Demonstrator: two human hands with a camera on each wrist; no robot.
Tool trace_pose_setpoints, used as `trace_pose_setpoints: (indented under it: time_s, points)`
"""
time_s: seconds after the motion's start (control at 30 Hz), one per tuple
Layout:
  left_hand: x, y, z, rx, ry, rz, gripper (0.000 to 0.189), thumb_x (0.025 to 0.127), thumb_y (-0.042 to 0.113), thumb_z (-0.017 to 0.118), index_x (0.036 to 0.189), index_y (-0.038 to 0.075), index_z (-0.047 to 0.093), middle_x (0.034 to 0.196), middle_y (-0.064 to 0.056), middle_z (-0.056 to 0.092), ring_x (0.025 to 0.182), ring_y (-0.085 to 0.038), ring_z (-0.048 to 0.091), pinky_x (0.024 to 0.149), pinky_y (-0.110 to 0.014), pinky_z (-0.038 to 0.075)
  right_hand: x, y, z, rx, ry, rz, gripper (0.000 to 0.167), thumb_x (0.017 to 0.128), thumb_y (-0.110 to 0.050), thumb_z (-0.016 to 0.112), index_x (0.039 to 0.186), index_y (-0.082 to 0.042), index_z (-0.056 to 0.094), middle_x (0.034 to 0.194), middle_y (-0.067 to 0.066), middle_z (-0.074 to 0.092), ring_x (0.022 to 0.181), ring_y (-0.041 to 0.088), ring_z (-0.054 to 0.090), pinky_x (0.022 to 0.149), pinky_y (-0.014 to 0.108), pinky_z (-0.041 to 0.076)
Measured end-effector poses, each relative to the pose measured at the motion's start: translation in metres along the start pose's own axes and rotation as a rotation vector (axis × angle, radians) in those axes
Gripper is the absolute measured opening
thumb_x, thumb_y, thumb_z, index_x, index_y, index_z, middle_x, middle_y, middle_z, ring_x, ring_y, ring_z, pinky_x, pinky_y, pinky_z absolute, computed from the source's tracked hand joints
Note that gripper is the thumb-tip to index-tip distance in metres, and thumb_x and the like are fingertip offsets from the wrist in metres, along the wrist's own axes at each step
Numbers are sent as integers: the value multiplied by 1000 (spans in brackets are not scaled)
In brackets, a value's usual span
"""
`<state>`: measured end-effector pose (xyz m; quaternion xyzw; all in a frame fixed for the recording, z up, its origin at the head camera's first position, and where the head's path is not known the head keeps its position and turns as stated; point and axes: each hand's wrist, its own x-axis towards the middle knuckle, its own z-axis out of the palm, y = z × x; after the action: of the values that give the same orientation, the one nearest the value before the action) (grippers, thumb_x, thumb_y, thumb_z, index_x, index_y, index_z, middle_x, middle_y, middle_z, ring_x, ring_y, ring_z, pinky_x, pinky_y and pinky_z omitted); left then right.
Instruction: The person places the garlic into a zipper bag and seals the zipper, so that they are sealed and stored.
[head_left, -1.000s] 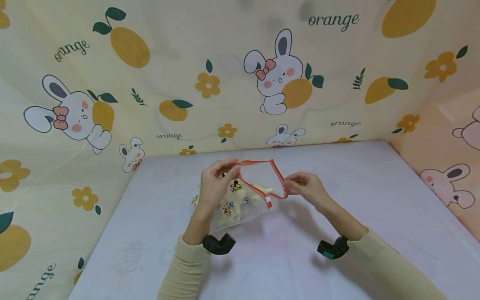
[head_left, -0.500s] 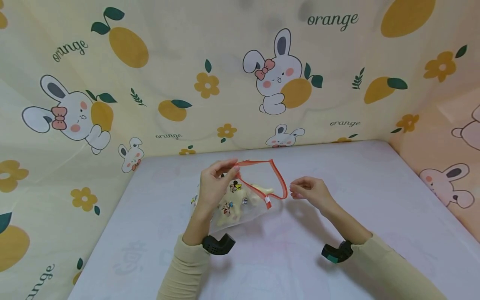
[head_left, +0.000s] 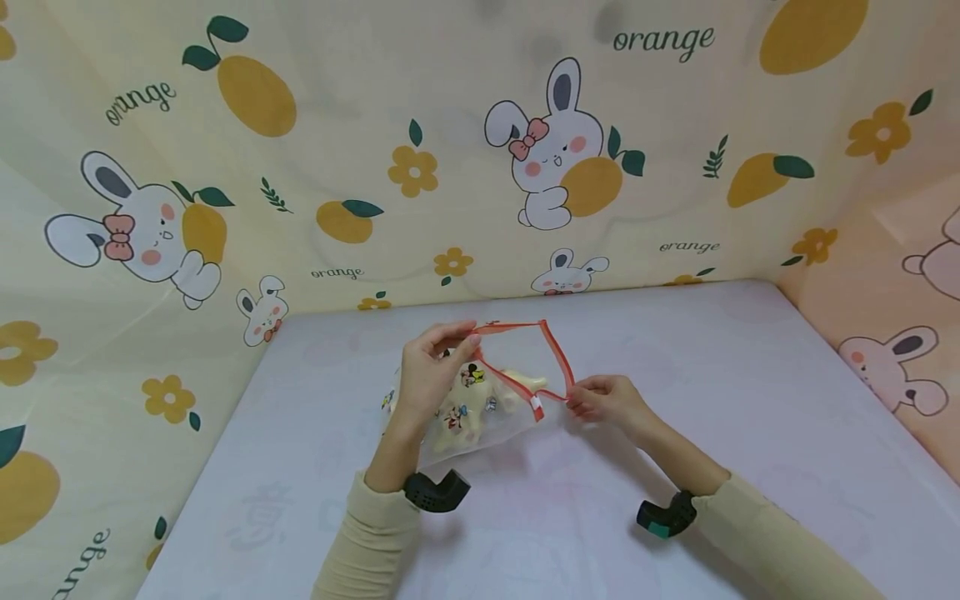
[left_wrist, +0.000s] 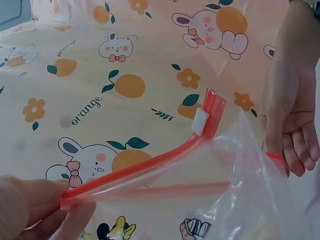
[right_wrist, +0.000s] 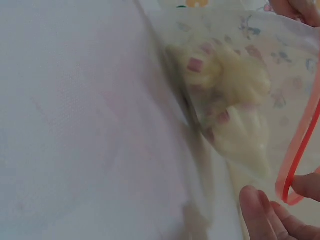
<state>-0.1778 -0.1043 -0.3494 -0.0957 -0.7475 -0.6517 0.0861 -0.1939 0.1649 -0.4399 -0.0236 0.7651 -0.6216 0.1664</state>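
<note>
A clear zip bag (head_left: 480,400) with cartoon prints, an orange-red zip edge and a white slider (left_wrist: 200,121) stands over the table, its mouth spread apart. Inside lie pale cream, bulb-like pieces (right_wrist: 240,135) with pinkish square patches. My left hand (head_left: 435,371) pinches the zip edge at the mouth's left end between thumb and fingers. At the opposite end, by the near right corner of the mouth, my right hand (head_left: 611,404) holds the zip edge with its fingertips. In the right wrist view some of its fingers (right_wrist: 256,212) extend below the edge.
The bag is on a white-covered table (head_left: 712,358). Behind it rises a cream cloth backdrop (head_left: 450,108) printed with rabbits and oranges, and a pinkish side cloth (head_left: 885,275) stands at the right. Each wrist carries a black camera (head_left: 437,490).
My right hand let go of the zip edge, drew back right, then came back to hold it slightly lower near the corner. My left hand kept its pinch, and the bag barely moved.
</note>
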Motion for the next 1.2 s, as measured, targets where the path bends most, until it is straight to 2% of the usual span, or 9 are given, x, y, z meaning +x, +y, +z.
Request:
trace_pose_setpoints:
  time_s: [0.17, 0.63, 0.87, 1.2]
  points:
    - [-1, 0, 2, -2, -6, 8, 27, 90, 7, 65, 115, -3, 66, 106, -23, 65, 74, 4, 65, 73, -13, 57, 1, -1, 3, 0, -5, 38, 38, 96, -14, 58, 116, 19, 57, 78, 1, 73, 67, 6, 68, 68, 24, 61]
    - [-3, -12, 12, 2, -49, 110, 24, 88, 1, 66, 110, -8, 67, 102, -29, 66, 75, 8, 62, 68, -11, 56, 2, -2, 4, 22, 2, 50, 38, 98, -12, 55, 119, 20, 54, 73, -5, 69, 65, 5, 67, 67, 23, 61]
    - [-6, -20, 22, 17, -74, 50, 24, 88, 6, 67, 110, -3, 69, 103, -24, 66, 77, 9, 61, 68, -10, 54, 4, -4, 4, 21, -3, 69, 39, 98, -13, 54, 122, 19, 54, 72, -4, 69, 64, 5, 68, 67, 22, 61]
    - [-9, -27, 32, 31, -99, 61, 25, 88, 7, 68, 110, -3, 69, 100, -24, 68, 80, 8, 60, 70, -12, 56, 12, 1, 4, 47, 26, 79, 39, 97, -11, 55, 120, 21, 53, 64, -8, 66, 59, 2, 64, 62, 18, 59]
